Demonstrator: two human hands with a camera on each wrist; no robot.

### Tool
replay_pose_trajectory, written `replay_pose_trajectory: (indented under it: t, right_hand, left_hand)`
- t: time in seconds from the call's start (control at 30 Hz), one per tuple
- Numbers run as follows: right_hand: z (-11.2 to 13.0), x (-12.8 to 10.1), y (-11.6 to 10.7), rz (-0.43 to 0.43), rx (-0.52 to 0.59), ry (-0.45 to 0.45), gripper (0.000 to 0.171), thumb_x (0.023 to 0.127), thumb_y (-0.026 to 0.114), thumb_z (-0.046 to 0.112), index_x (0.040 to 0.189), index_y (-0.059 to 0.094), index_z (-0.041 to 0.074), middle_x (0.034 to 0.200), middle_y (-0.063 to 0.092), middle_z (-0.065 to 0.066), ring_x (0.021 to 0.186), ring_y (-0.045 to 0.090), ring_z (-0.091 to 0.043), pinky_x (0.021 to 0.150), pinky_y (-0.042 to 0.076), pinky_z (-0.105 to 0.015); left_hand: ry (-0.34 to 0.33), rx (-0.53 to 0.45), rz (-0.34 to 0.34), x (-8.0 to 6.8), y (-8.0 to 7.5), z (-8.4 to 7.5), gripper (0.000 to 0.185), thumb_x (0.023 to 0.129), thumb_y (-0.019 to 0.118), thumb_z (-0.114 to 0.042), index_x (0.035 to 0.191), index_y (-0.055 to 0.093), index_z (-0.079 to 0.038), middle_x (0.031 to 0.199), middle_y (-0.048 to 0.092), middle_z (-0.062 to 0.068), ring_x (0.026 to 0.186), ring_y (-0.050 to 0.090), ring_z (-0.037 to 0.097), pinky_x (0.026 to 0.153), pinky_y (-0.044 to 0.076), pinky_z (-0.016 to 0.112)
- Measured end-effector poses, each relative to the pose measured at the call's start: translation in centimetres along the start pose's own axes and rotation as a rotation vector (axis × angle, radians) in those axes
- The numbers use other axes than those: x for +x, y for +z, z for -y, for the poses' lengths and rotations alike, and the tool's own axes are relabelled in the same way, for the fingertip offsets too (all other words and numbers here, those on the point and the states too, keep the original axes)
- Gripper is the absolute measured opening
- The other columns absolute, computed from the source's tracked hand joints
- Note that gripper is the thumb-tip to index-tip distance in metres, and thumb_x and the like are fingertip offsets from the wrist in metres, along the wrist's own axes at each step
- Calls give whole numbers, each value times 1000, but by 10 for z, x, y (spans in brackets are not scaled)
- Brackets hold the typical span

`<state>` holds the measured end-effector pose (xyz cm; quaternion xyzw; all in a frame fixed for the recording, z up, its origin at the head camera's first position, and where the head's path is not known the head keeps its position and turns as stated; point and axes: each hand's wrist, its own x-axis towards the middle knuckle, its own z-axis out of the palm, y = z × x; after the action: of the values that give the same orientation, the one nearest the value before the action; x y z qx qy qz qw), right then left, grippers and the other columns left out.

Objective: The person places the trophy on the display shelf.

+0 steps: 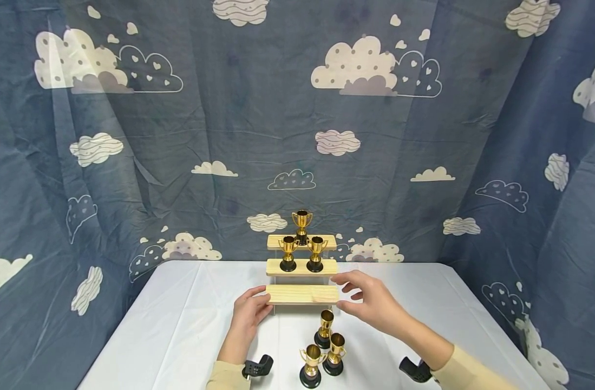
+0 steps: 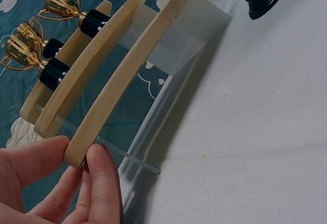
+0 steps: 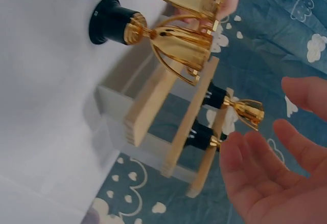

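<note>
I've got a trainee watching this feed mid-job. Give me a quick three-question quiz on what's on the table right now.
1. True or false: the bottom shelf of the wooden stand carries a trophy.
2. How many gold trophies stand on the white table, off the stand? A) two B) three C) four
3. Which hand touches the end of the bottom shelf with its fingers?

Key:
1. False; it is bare, and the trophies sit on the two shelves above.
2. B; three trophies cluster in front of the stand.
3. The left hand; the right hand hovers open by the other end.
</note>
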<state>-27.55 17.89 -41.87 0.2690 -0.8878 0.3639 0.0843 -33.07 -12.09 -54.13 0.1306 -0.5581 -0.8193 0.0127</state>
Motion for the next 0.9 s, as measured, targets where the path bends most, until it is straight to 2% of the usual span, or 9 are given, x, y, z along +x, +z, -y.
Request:
replay_pose_trajectory:
  t: [0.13, 0.27, 0.5, 0.67, 0.9]
  right_hand:
    - [-5, -3, 6, 41, 38, 1, 45, 85, 81, 15, 125, 65, 27, 121, 63, 11, 101, 64, -19, 82, 59, -41]
    - [-9, -4, 10, 83, 60, 17, 44, 86, 80, 14, 126, 65, 26, 121, 64, 7, 103, 64, -23, 82, 59, -42]
    - [-15, -2, 19, 185, 77, 42, 46, 86, 81, 16, 129, 64, 23, 126, 64, -6, 104, 62, -22, 80, 59, -34]
    - [-18, 0, 22, 212, 81, 30, 48, 86, 80, 14, 130, 63, 21, 127, 64, -8, 104, 62, -21, 80, 58, -29]
    - [-23, 2, 25, 259, 101, 4, 49, 86, 80, 13, 132, 63, 11, 129, 63, -7, 106, 61, -23, 82, 60, -40]
  left_hand:
    - [-7, 1, -4, -1, 1, -1, 43, 88, 68, 2, 130, 60, 5, 110, 65, 20, 87, 69, 20, 75, 60, 29]
    - [-11, 2, -3, -2, 2, -3, 44, 88, 69, 2, 131, 59, 5, 110, 65, 20, 87, 69, 20, 76, 60, 30]
    - [-13, -3, -6, -2, -2, -3, 44, 88, 69, 1, 131, 60, 5, 108, 66, 18, 86, 69, 19, 77, 60, 30]
    - [-5, -5, -5, -2, -2, -2, 43, 88, 69, 2, 130, 60, 6, 109, 65, 19, 86, 69, 19, 76, 60, 30]
    - [-2, -3, -6, -2, 0, -2, 42, 88, 68, 3, 129, 60, 6, 110, 64, 21, 86, 69, 20, 75, 60, 29]
